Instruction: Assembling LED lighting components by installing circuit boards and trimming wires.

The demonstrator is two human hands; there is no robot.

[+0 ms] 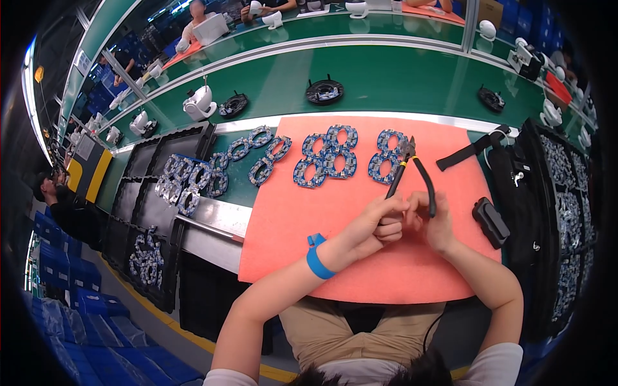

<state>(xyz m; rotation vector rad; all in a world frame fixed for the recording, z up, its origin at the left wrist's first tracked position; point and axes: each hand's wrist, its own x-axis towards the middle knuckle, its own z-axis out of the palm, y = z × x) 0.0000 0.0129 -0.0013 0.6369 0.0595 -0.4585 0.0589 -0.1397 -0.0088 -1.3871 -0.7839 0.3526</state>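
Note:
A pair of side cutters (409,151) with black-and-yellow handles stands with its handles spread, jaws pointing away over the orange mat (354,283). My left hand (376,231), with a blue wristband (318,257), is closed around the end of the left handle. Across the curled fingers of my right hand (432,225) runs the right handle. The fingertips of both hands nearly meet; whether something small is between them I cannot make out. Just beyond the jaws lies a blue figure-eight circuit board (386,156). More such boards (326,154) lie to its left.
A black strap (473,148) and a black block-shaped object (490,222) lie at the mat's right side. Black trays of boards (566,212) stand far right, with another black tray (151,193) at left. Round black parts (324,91) sit on the green conveyor (399,77) beyond.

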